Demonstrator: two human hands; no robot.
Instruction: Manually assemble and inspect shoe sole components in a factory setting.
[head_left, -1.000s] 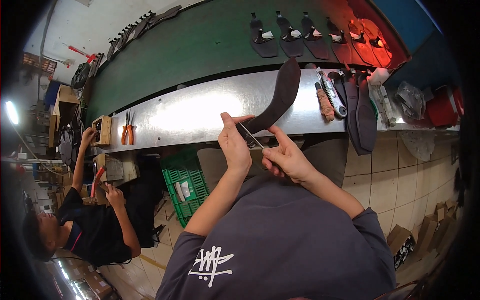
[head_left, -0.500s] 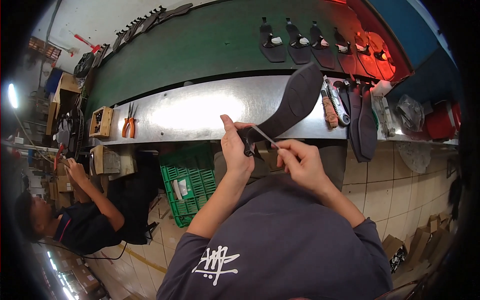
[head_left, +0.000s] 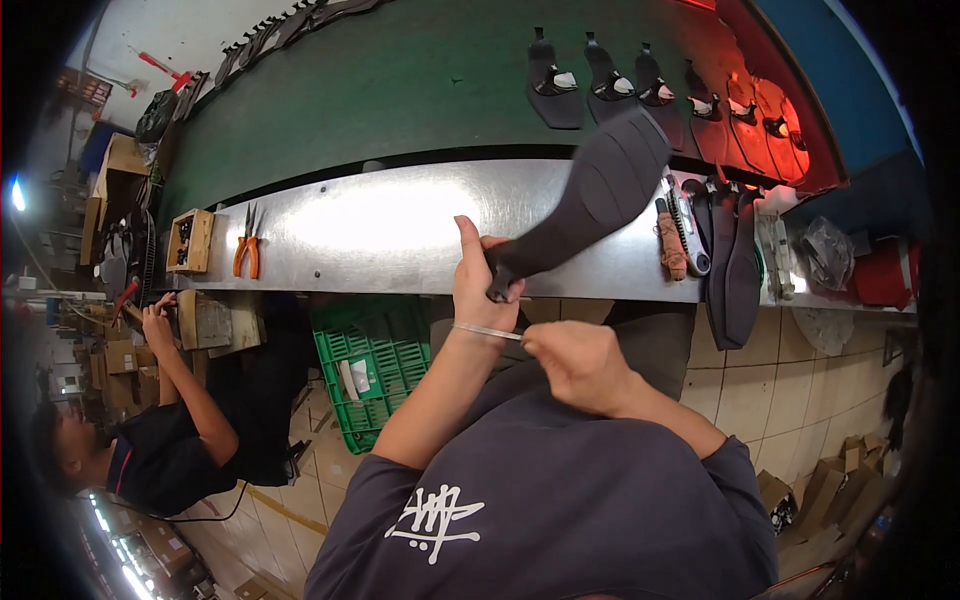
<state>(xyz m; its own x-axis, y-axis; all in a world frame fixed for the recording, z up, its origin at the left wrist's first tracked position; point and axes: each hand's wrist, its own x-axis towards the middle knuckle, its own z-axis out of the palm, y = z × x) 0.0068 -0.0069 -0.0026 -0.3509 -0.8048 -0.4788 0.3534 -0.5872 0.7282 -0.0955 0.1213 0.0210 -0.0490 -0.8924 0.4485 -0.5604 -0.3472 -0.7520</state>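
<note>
Gripping black shoe sole (head_left: 595,190) by narrow end in left hand (head_left: 478,282), with raised thumb, before steel bench (head_left: 390,220). Clenching thin metal tool (head_left: 487,331) in fisted right hand (head_left: 582,365), pointing leftward across left wrist (head_left: 474,347).

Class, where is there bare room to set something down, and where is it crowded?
Bare: the silver metal bench between the orange-handled pliers and the curved dark sole in the left hand; also the flat green surface left of the black sandals. Crowded: the bench's right end, holding a brown-wrapped tool and long dark soles.
</note>
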